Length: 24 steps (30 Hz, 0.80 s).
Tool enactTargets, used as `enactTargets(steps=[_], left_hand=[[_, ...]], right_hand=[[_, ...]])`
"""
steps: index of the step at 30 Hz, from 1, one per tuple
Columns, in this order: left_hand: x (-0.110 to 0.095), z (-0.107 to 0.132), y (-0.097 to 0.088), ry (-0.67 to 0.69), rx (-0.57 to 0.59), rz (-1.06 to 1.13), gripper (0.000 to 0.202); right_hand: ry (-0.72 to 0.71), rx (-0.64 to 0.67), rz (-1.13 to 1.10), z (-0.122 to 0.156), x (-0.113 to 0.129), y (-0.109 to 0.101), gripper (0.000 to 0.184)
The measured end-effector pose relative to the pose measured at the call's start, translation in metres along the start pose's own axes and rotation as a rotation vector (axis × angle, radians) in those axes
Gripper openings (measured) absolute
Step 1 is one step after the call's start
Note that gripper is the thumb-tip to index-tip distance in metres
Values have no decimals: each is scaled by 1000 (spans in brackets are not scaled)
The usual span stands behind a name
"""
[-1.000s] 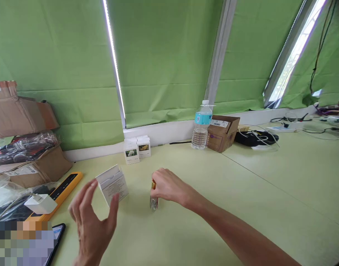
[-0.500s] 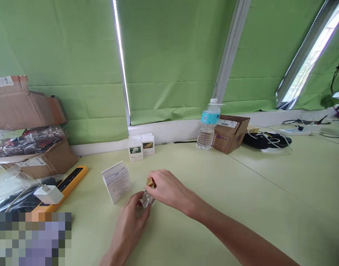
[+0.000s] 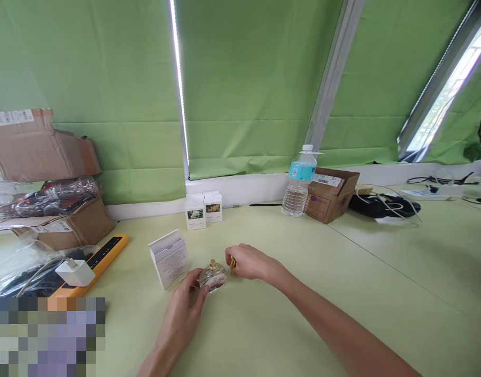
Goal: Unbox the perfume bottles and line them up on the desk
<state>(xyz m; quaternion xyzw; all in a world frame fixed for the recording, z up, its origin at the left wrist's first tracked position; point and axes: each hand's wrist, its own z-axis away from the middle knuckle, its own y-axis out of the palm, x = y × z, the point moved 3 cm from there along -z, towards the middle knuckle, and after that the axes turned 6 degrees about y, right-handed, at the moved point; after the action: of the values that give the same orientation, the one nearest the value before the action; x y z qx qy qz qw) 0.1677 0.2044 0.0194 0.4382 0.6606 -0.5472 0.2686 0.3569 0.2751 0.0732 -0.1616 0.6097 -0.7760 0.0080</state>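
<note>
Two pieces now: gold cap (image 3: 233, 262) parts from glass bottle (image 3: 215, 277)!

And it's off! Half a second ago the cap sits on the bottle between both hands; now the right grip (image 3: 250, 262) has drawn it away to the right, and the gold neck (image 3: 212, 264) stands bare on top. That means the bottle's top is uncovered, the two parts fully separate.

Over to the left grip (image 3: 183, 303), closed around the bottle's left side, thumb at the near edge, fingers on the far side, steadying it upright or close to it, seemingly on the bench (image 3: 303, 319). The right grip is pinched narrow on the cap, just beside the bottle but not touching it. Fingers hide much of that cap, so its exact angle is hard to call. The white carton (image 3: 170, 262) stands just left of the bottle.
</note>
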Motion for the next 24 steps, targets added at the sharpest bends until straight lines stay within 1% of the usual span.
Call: enactTargets(steps=[3, 5, 7, 10, 11, 13, 16, 18, 20, 22, 24], left_hand=[[-3, 0, -1, 6, 4, 0, 40], [-6, 1, -2, 8, 7, 7, 38], [-7, 1, -2, 7, 8, 14, 38], [-5, 0, -1, 5, -1, 13, 40], [-4, 0, -1, 7, -4, 14, 40], [-3, 0, -1, 16, -10, 11, 39], [-3, 0, -1, 27, -10, -22, 37], [-5, 0, -1, 38, 3, -47, 35], [-6, 1, 0, 55, 22, -53, 35], [-5, 1, 1, 70, 27, -59, 34], [-1, 1, 1, 69, 15, -74, 35]], right_hand=[[-16, 43, 18, -1, 3, 9, 28], [-15, 62, 23, 0, 3, 11, 29], [-7, 76, 20, 2, 1, 9, 32], [2, 68, 10, 6, -2, -3, 46], [-2, 50, 1, 9, -2, -8, 49], [-49, -12, -69, 15, 4, -20, 44], [-200, -115, -267, 26, 24, -30, 36], [-273, -182, -298, 30, 38, -28, 37], [-316, -256, -236, 32, 49, -22, 32], [-343, -299, -178, 30, 55, -17, 24], [-361, -308, -166, 29, 57, -14, 24]])
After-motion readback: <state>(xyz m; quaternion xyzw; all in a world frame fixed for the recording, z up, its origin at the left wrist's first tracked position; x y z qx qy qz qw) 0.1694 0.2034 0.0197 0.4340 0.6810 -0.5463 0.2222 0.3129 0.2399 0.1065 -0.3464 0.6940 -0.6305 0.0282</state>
